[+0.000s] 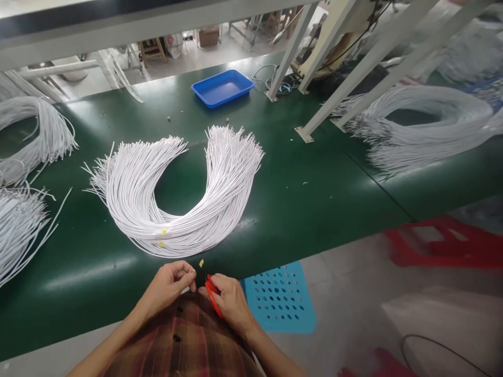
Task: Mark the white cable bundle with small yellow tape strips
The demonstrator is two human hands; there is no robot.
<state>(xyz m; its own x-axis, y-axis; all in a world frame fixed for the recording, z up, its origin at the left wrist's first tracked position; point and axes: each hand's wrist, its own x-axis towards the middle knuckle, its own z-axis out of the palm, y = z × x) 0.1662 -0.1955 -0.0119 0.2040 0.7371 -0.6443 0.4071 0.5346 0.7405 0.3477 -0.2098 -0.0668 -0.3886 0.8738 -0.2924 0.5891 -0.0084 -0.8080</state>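
Two bare hands meet close to the body at the near edge of the dark green work table (314, 199), just above a red-and-brown plaid shirt (184, 335). The left hand (168, 285) is curled, its fingertips pressed together as if pinching something very small, though what lies between them is too tiny to make out. The right hand (231, 301) is closed around a small red-handled cutting tool (213, 297), whose red grips run slantwise across the palm, with the tip toward the left hand's fingers; the two hands are almost touching. Just beyond them on the table lies a small yellow scrap (201, 263), and a little farther out rests a large horseshoe-shaped bundle of thin white wires (173, 193), its two loose ends fanned away from the person and small yellow tags (162, 235) showing near its bend. More white wire bundles (27, 157) lie at the left edge of the table, and a big coil of white wire (424, 120) sits at the far right among slanted white metal frame legs (353, 68). A shallow blue plastic tray (222, 87) stands well apart at the far side of the table. Beside the person's right arm, below the table edge, is a light blue perforated plastic stool (281, 298).
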